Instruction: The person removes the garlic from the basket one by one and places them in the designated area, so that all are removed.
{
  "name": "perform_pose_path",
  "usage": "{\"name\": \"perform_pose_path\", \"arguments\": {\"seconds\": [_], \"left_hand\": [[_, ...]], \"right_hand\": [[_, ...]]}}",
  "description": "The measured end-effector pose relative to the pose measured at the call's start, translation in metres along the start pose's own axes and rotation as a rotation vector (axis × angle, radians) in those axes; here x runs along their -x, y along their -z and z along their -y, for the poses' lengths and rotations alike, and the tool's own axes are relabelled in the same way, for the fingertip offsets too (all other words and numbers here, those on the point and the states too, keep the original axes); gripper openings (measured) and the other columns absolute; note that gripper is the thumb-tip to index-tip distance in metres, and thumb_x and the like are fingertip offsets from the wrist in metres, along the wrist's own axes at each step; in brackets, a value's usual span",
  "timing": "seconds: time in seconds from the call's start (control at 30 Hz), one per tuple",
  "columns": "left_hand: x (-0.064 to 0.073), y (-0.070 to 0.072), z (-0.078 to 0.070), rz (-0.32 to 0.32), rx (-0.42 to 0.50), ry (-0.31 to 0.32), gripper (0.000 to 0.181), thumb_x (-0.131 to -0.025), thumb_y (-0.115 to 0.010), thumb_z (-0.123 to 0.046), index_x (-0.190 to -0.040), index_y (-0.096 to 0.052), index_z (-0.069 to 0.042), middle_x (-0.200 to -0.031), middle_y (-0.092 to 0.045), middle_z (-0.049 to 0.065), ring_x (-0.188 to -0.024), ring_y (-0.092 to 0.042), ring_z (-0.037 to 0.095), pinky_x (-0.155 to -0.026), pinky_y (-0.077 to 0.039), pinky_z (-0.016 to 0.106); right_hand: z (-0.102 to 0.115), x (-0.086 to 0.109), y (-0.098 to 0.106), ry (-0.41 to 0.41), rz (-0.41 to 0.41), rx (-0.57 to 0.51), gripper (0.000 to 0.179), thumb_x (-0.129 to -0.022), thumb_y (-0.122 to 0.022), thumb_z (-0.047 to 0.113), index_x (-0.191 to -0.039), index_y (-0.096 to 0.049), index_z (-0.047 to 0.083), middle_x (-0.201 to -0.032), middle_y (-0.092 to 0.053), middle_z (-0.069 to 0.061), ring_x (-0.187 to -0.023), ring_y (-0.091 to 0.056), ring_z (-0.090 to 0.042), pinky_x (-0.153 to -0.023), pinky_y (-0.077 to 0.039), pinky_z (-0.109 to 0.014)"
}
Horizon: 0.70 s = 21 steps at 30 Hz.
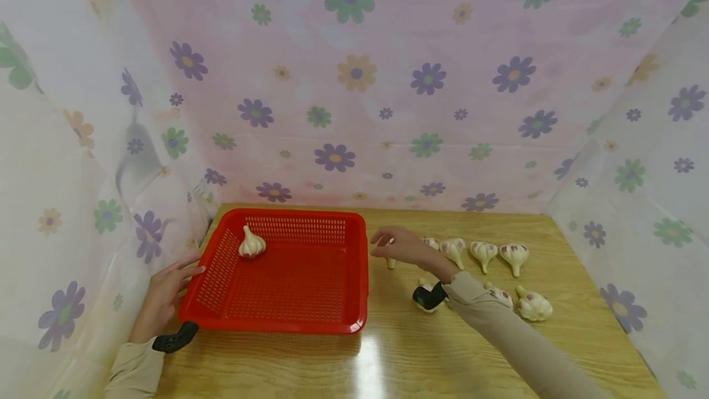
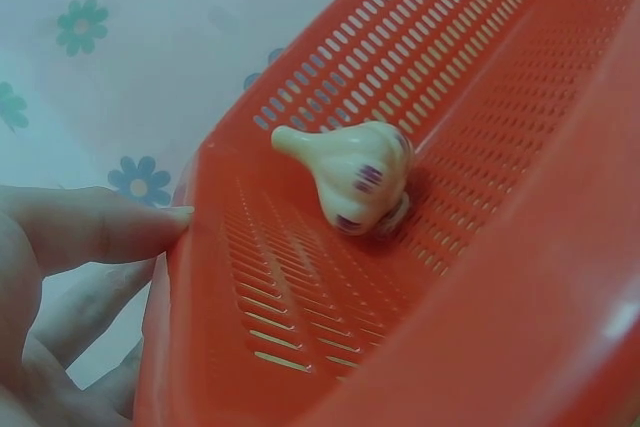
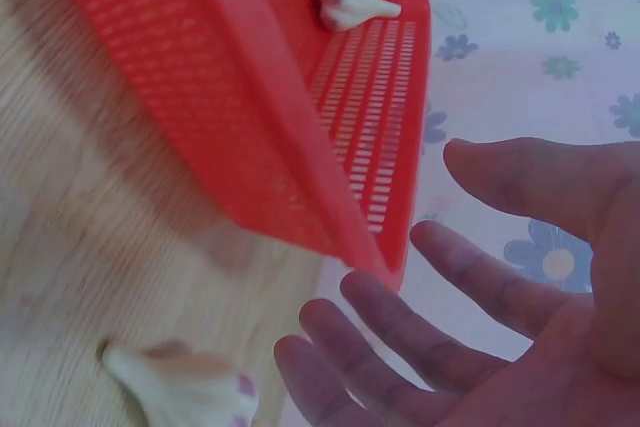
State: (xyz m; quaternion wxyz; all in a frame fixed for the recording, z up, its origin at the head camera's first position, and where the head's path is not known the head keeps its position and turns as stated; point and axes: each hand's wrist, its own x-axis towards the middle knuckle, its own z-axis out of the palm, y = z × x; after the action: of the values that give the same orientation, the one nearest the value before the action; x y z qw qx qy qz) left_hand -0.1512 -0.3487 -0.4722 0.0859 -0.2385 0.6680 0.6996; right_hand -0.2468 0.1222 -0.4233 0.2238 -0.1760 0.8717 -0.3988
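A red plastic basket (image 1: 299, 327) with slotted walls stands on the table's left half. Inside it, toward the back left corner, one garlic bulb (image 1: 252, 244) leans with its stem up. My left hand (image 1: 165, 291) holds the basket's left side; in the left wrist view the thumb tip is on the rim and the other fingers lie outside the wall. My right hand (image 1: 407, 245) hovers just right of the basket, empty, its fingers spread and slightly bent in the right wrist view. Below it on the table lies another garlic bulb (image 3: 190, 382), partly hidden by the hand in the head view.
More garlic bulbs lie to the right in two rough rows, the back one ending with a bulb (image 1: 515, 256) and the front one with a bulb (image 1: 534, 305). My right forearm covers some. Flowered cloth (image 1: 354, 109) walls off the wooden table (image 1: 310, 368).
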Motion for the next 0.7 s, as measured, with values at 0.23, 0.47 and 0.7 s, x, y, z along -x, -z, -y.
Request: {"name": "perform_pose_path", "arguments": {"seconds": [0.23, 0.47, 0.7], "left_hand": [[0.001, 0.003, 0.002, -0.01, -0.019, 0.001, 0.067, -0.09, -0.065, -0.027, -0.147, -0.035, -0.013, -0.092, -0.062, -0.017, -0.086, -0.06, 0.009, -0.076, -0.053, 0.031], [0.001, 0.003, -0.001, 0.001, -0.038, -0.023, 0.066, -0.091, -0.064, -0.028, -0.147, -0.035, -0.01, -0.095, -0.063, -0.017, -0.087, -0.061, 0.01, -0.077, -0.053, 0.031], [0.0, 0.0, 0.0, -0.027, -0.037, -0.015, 0.064, -0.09, -0.065, -0.026, -0.145, -0.038, -0.01, -0.092, -0.064, -0.015, -0.085, -0.062, 0.01, -0.075, -0.053, 0.03]], "right_hand": [[0.017, -0.019, -0.016, 0.095, 0.078, -0.128, 0.025, -0.09, -0.064, 0.023, -0.111, -0.061, 0.009, -0.107, -0.059, -0.007, -0.091, -0.057, -0.03, -0.069, -0.05, -0.036], [0.036, -0.038, -0.031, 0.121, 0.124, -0.191, 0.027, -0.092, -0.062, 0.024, -0.113, -0.06, 0.007, -0.104, -0.06, -0.008, -0.086, -0.057, -0.032, -0.073, -0.05, -0.047], [0.058, -0.059, -0.048, 0.129, 0.16, -0.225, 0.03, -0.09, -0.064, 0.022, -0.112, -0.06, 0.002, -0.103, -0.06, -0.006, -0.086, -0.056, -0.026, -0.072, -0.05, -0.042]]}}
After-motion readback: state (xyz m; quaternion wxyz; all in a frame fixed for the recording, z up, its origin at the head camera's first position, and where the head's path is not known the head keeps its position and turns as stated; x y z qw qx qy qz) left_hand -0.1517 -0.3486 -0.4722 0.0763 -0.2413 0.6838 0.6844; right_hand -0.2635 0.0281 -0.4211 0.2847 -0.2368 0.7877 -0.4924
